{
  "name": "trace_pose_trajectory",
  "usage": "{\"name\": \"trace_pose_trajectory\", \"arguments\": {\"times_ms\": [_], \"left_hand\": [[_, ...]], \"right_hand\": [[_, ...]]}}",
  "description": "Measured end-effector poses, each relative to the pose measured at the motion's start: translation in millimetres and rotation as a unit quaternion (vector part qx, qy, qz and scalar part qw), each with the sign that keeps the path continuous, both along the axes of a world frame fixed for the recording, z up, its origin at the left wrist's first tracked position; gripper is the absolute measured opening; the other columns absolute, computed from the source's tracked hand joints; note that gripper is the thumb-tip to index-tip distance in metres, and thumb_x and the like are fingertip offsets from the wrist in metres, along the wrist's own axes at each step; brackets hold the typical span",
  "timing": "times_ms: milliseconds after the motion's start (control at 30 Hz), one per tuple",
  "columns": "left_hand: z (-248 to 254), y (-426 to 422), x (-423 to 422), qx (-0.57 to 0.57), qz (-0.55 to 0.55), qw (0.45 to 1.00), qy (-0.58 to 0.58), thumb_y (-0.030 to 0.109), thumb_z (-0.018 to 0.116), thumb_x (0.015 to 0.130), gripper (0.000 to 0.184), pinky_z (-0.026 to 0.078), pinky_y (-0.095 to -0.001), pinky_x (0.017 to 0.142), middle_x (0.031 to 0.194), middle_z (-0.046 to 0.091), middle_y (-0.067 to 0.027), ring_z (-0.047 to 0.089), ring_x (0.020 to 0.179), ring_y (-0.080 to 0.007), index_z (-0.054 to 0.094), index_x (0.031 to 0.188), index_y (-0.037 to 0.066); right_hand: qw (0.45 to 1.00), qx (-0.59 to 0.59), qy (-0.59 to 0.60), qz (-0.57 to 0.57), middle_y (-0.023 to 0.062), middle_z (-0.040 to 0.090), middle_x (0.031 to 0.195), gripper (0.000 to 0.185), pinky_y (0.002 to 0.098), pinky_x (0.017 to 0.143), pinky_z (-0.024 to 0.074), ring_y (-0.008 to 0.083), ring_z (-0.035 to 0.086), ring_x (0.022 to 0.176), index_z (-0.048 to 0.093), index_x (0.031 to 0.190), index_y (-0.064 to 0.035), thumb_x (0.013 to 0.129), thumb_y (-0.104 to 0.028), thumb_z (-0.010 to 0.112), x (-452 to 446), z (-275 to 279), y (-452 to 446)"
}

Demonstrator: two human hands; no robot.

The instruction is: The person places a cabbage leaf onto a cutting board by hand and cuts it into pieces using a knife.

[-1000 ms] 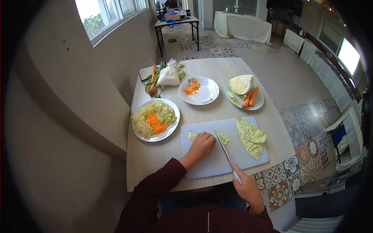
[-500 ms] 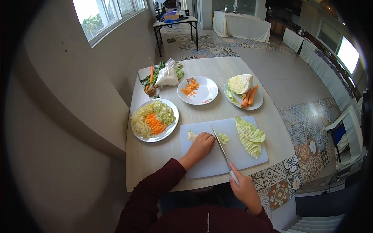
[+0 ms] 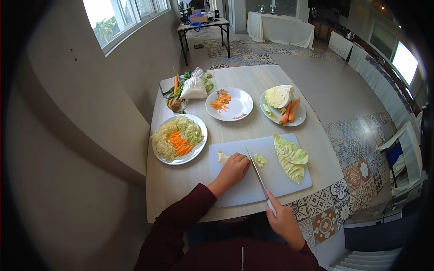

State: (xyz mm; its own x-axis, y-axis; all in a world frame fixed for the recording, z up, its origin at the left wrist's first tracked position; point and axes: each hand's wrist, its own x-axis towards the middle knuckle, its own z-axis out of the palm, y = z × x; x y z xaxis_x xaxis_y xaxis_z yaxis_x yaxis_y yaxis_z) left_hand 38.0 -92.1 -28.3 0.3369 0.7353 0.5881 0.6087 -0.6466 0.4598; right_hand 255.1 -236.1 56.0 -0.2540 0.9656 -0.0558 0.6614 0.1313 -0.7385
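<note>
My right hand [image 3: 285,221] grips the white handle of a knife [image 3: 257,173], its blade angled away across the cutting board [image 3: 235,192]. Fingers curled, my left hand [image 3: 234,169] presses down on a pale piece of cabbage [image 3: 222,157], which pokes out to the left and is otherwise covered. Just right of the blade lies a small heap of chopped cabbage [image 3: 260,159]. A large green cabbage leaf [image 3: 290,158] rests at the board's right side, apart from both hands.
A plate of shredded cabbage and carrot [image 3: 181,143] stands left of the board. Behind are a plate with carrot peelings [image 3: 220,100], a plate with a cut cabbage [image 3: 279,96] and carrots [image 3: 293,110], and a tied bag of white stuff [image 3: 194,88] beside vegetables.
Almost nothing differs. Both hands, the knife and the cabbage keep their places; the whole view has shifted very slightly.
</note>
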Motion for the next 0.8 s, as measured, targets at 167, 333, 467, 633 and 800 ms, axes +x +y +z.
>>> {"name": "trace_pose_trajectory", "arguments": {"times_ms": [167,333,467,633,800], "left_hand": [[-0.3,1.0,0.1,0.000,0.000,1.000,-0.002,0.005,0.067,0.085,0.005,0.051,-0.0420,0.081,0.090,0.066,-0.0145,0.062,0.089,-0.0331,0.064,0.087,0.000],[-1.4,1.0,0.4,0.001,0.003,1.000,-0.002,0.005,0.067,0.085,0.006,0.051,-0.0425,0.081,0.090,0.066,-0.0147,0.062,0.089,-0.0334,0.064,0.088,0.000],[-1.4,1.0,-0.2,0.002,0.002,1.000,0.000,0.005,0.067,0.085,0.006,0.051,-0.0426,0.081,0.090,0.065,-0.0146,0.062,0.089,-0.0333,0.064,0.088,0.000],[-0.9,1.1,-0.4,0.001,-0.002,1.000,0.003,0.005,0.067,0.085,0.007,0.051,-0.0423,0.081,0.090,0.065,-0.0143,0.061,0.089,-0.0330,0.064,0.088,0.000],[-1.1,0.1,-0.3,-0.001,0.002,1.000,0.003,0.005,0.067,0.085,0.007,0.050,-0.0422,0.082,0.090,0.065,-0.0139,0.061,0.089,-0.0329,0.064,0.088,0.001]], "right_hand": [[1.000,-0.030,-0.010,0.000,0.0289,0.059,0.065,0.058,0.0498,0.061,0.0486,0.0468,0.061,0.063,0.045,0.147,-0.0080,0.091,-0.012,0.058,1.3,10.8,-2.7],[0.999,-0.039,-0.016,-0.003,0.0291,0.057,0.066,0.057,0.0444,0.061,0.0484,0.0467,0.060,0.063,0.046,0.146,-0.0084,0.090,-0.011,0.058,2.6,10.9,-5.0],[0.999,-0.050,-0.018,-0.003,0.0292,0.056,0.065,0.057,0.0462,0.060,0.0476,0.0467,0.060,0.062,0.045,0.147,-0.0078,0.091,-0.011,0.057,-1.1,14.7,-3.5],[0.999,-0.047,-0.023,0.004,0.0319,0.059,0.067,0.060,0.0566,0.064,0.0482,0.0506,0.061,0.066,0.039,0.149,-0.0046,0.092,-0.013,0.054,-9.4,1.7,5.9],[0.999,-0.022,-0.041,-0.001,0.0306,0.058,0.067,0.058,0.0513,0.060,0.0469,0.0483,0.059,0.062,0.042,0.149,-0.0070,0.092,-0.012,0.055,-17.8,-10.5,19.2]]}}
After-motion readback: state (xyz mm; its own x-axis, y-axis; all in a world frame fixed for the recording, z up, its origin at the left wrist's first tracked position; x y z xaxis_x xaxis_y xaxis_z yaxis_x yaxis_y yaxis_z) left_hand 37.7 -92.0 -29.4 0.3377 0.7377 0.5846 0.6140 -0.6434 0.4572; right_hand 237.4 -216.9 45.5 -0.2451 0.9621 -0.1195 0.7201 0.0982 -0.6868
